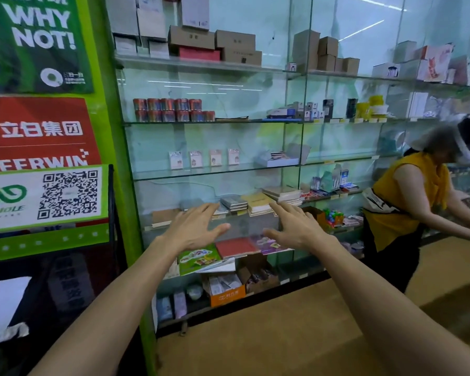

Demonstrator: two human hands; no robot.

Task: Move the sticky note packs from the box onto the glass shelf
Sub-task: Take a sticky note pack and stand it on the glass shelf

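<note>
Packs, handling estimate: sticky note packs (204, 158) should be light, small paper blocks, probably film-wrapped and so a little slick; stiff enough across the flat faces, soft at the corners. Not fragile, though an upright pack tips easily on glass. Best hold, by my judgement: pinch across the two narrow side edges, thumb on one and fingers on the other, and set the bottom edge down first.

Appearance: four packs stand upright in a row on the glass shelf (174, 173), spaced apart, pale pink and white fronts with a small printed figure; detail too blurred to read. To their right, on the same shelf level, sits the box (278, 158), white and shallow, flap raised at its right end, with more packs lying flat inside. Count inside cannot be told.

Hands: left hand (193, 229) and right hand (296, 226) are both held out in front of the shelving, fingers straight and spread, nothing in either grip. Both sit lower than the pack row in the frame and touch nothing I can see.

Progress, judged: partly done; box not yet emptied.
</note>
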